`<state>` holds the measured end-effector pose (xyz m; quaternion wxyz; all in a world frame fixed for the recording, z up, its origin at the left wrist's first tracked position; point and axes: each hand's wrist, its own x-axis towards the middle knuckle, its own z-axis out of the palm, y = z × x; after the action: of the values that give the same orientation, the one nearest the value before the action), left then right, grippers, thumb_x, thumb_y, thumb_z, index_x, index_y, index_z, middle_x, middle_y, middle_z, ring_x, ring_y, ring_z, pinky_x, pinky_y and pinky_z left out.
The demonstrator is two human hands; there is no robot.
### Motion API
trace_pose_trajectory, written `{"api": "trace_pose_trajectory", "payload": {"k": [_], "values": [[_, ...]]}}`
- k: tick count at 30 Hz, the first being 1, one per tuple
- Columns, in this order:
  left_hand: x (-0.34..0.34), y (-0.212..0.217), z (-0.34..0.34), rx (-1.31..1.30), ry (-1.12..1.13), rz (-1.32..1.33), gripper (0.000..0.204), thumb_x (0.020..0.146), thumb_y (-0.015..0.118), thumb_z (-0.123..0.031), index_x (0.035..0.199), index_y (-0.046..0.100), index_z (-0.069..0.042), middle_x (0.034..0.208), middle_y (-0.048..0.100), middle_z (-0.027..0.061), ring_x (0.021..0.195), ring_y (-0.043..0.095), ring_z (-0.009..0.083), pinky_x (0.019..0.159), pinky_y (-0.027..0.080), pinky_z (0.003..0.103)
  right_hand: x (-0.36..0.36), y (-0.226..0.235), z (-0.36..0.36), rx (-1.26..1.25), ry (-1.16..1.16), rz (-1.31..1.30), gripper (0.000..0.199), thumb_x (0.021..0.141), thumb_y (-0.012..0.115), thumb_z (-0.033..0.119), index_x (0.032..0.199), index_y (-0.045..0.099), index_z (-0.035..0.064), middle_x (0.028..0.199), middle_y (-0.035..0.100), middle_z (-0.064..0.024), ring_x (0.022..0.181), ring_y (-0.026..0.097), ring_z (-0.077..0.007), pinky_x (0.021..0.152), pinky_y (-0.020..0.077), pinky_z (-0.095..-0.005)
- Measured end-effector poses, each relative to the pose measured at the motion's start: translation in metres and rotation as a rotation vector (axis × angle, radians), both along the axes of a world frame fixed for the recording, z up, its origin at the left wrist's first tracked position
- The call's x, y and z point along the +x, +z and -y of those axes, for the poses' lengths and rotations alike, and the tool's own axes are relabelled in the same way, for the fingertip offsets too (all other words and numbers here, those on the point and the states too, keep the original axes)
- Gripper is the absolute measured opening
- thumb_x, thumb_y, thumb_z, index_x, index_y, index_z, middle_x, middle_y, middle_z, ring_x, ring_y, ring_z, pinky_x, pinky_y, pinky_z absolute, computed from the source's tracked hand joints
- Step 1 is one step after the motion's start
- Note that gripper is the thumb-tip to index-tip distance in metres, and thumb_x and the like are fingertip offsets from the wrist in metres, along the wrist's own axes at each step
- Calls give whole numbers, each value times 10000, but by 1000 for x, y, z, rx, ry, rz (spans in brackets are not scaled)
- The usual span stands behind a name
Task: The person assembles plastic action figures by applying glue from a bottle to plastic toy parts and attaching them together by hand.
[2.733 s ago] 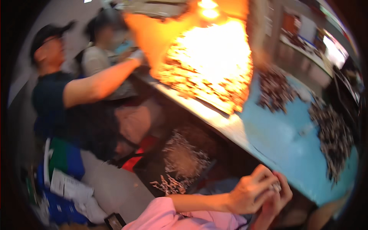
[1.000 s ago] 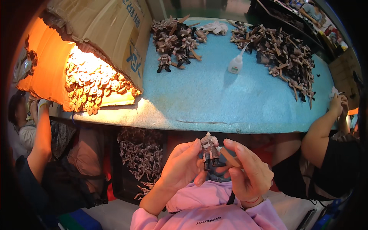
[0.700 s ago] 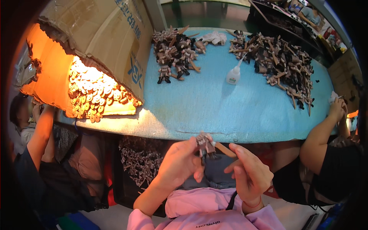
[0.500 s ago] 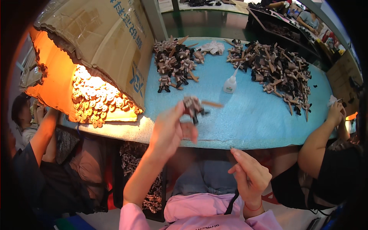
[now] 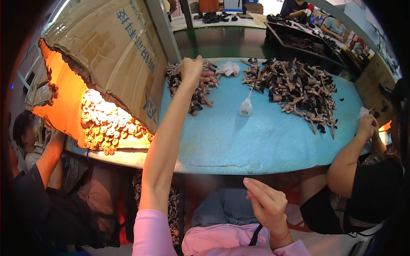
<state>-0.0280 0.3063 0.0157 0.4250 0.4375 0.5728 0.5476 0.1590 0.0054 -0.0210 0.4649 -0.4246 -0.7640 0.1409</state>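
Observation:
My left hand (image 5: 193,71) reaches to the far left pile of small figurines (image 5: 198,97), its fingers bent at a figurine that the hand mostly hides. Brown and black figures with thin wood-coloured pieces make up this pile. Near my lap, just off the table's front edge, my right hand (image 5: 268,202) is closed, thumb and fingertips pressed together; what they hold, if anything, cannot be made out. A small white squeeze bottle with a thin nozzle (image 5: 245,107) stands upright mid-table.
A larger pile of figurines (image 5: 294,85) lies far right on the blue tabletop (image 5: 222,141). Behind the left pile is a crumpled white cloth (image 5: 228,68). A torn cardboard box (image 5: 115,47) at left holds brightly lit small round pieces (image 5: 106,121). Other people sit on both sides.
My left hand has carried the figurine away from me, up to the left pile. My right hand stays near my lap, its fingers drawn closer together. The view has tilted slightly upward.

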Motion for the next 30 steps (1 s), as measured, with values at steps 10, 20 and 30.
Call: {"api": "trace_pose_trajectory", "payload": {"k": [10, 20, 30], "values": [[-15, -29, 106, 340, -137, -311, 201, 863, 508, -66, 1022, 587, 29, 919, 583, 91, 614, 619, 138, 417, 451, 202, 23, 10, -9, 29, -106, 79, 267, 710, 606, -58, 974, 615, -18, 830, 639, -138, 637, 625, -220, 542, 501, -272], [-9, -48, 263, 407, -166, -390, 214, 800, 498, 98, 965, 617, 31, 853, 572, 118, 610, 603, 144, 491, 436, 219, 117, 12, -116, 24, -353, 192, 160, 749, 591, 8, 901, 639, 25, 790, 630, -103, 711, 619, -205, 596, 481, -305], [-7, -74, 302, 288, -247, -278, 232, 802, 479, 108, 965, 622, 25, 891, 575, 102, 652, 609, 128, 502, 459, 182, 128, -17, -192, 148, -397, 951, 282, 679, 662, 73, 957, 618, 82, 1087, 508, -86, 1031, 468, -250, 865, 402, -354]]}}
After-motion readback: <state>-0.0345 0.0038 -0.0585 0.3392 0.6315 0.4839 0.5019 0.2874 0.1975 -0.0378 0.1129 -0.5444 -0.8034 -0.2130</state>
